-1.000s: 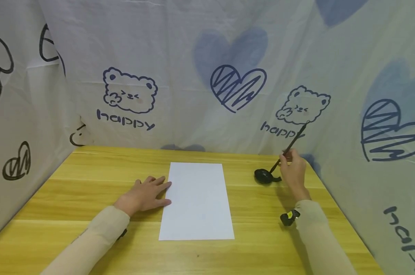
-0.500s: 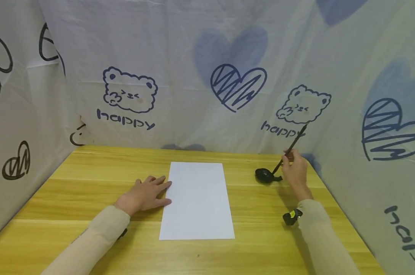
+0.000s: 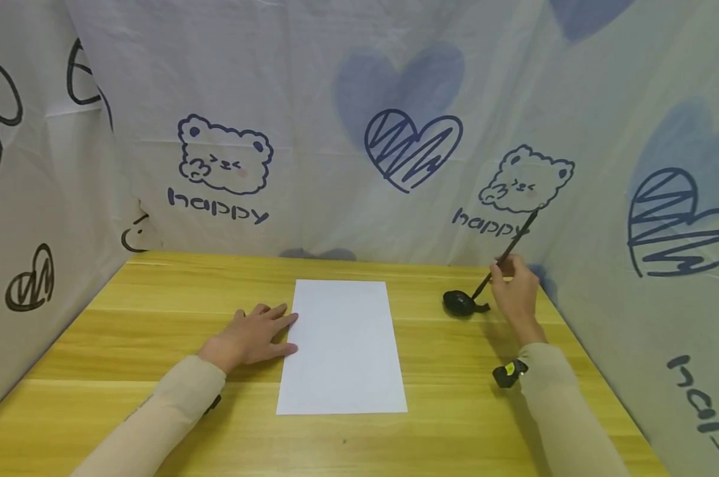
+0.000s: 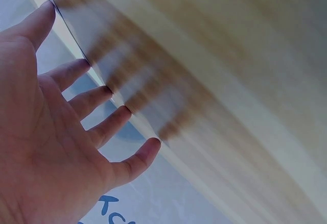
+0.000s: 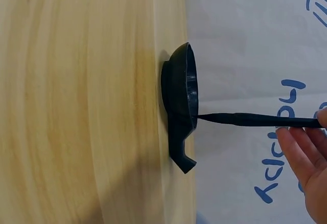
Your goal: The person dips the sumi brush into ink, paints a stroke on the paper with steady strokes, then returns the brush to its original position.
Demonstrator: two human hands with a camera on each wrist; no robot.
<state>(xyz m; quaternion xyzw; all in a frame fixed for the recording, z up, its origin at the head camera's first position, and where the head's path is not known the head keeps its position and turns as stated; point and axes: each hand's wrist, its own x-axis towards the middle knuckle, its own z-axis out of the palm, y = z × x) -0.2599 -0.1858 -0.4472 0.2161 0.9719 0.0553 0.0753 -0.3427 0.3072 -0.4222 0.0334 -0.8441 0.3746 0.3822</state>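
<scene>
A white sheet of paper (image 3: 343, 351) lies upright in the middle of the table. My left hand (image 3: 247, 339) rests on its left edge with fingers spread; the left wrist view shows the palm (image 4: 53, 137) and fingertips touching the surface. At the right, my right hand (image 3: 517, 295) pinches a dark calligraphy brush (image 3: 520, 232) partway along its handle. The brush slants, its tip at the rim of a small black dish (image 3: 457, 303) with a bent handle. In the right wrist view the pointed brush tip meets the dish's (image 5: 176, 89) rim; the dish's contents are hidden.
The wooden table (image 3: 157, 298) runs to a pale cloth curtain (image 3: 324, 205) behind, printed with hearts and bears. More curtain hangs close along the left and right sides. A black wrist device (image 3: 508, 374) sits on the right sleeve.
My right hand has shifted slightly to the right with the brush, its tip staying at the dish. The left hand and paper have stayed put.
</scene>
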